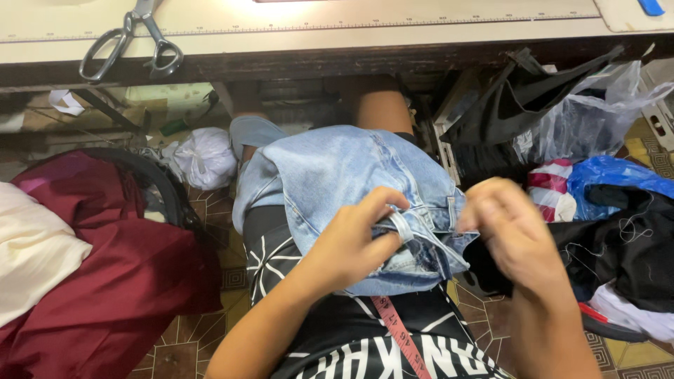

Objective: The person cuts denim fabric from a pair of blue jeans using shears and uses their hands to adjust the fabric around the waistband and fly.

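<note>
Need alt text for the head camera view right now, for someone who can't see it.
A seated person's left hand and right hand grip the waistband of light blue jeans on their lap. Scissors lie on the table above, dark red cloth at left, black fabric at right.

White tied bag (pixel 206 158) on floor; clear bag (pixel 597 116), blue bag (pixel 604 175) rt.
</note>
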